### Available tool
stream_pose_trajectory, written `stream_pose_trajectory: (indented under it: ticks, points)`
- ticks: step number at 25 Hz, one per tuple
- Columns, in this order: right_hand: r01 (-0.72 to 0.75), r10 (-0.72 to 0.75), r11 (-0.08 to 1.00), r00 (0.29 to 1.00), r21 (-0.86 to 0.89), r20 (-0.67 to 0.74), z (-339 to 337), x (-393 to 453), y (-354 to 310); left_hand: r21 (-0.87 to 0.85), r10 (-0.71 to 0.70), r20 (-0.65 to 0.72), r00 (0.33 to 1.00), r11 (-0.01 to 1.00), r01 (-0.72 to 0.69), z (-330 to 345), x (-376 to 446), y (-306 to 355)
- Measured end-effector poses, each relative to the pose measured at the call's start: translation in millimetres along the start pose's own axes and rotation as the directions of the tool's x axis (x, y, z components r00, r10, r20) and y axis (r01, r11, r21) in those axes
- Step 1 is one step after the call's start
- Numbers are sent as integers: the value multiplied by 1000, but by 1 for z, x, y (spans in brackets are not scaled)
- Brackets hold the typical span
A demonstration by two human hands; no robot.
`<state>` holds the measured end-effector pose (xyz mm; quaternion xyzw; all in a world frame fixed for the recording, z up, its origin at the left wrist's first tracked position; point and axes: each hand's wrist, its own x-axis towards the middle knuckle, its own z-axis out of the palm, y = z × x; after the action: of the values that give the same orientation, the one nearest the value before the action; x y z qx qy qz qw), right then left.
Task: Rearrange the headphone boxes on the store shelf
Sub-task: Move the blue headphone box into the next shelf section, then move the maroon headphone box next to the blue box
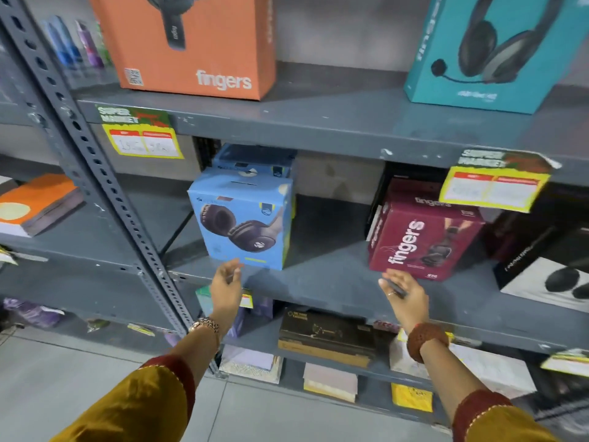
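Observation:
A light blue headphone box stands on the middle grey shelf, with a second blue box behind it. A maroon "fingers" box stands to its right. My left hand is open just below the blue box's front bottom edge, fingertips close to it. My right hand is open just under the maroon box's front lower corner and holds nothing. On the upper shelf stand an orange "fingers" box and a teal headset box.
A black-and-white box stands at the far right of the middle shelf. Yellow price tags hang from the upper shelf edge. A perforated grey upright runs at the left. Flat boxes fill the lower shelves.

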<state>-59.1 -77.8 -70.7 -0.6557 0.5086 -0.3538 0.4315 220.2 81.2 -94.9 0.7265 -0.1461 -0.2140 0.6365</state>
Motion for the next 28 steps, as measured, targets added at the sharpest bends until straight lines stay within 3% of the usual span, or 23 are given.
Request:
stream_pose_trajectory:
  ticks: [7, 14, 17, 21, 28]
  points:
    - [-72, 72, 997, 996, 8, -43, -118, 50, 32, -16, 107, 280, 954, 994, -106, 157, -62, 32]
    - [-8, 3, 993, 999, 114, 39, -155, 100, 4, -61, 138, 409, 902, 990, -124, 251, -84, 87]
    - [6, -13, 998, 993, 63, 120, -150, 111, 1, -47, 139, 449, 883, 990, -132, 264, -84, 93]
    - [-22, 13, 996, 994, 88, 109, -143, 112, 8, -21, 118, 446, 887, 992, -121, 260, -87, 91]
    - [20, -22, 999, 998, 36, 66, -123, 67, -39, -164, 188, 414, 891, 978, -131, 187, -94, 92]
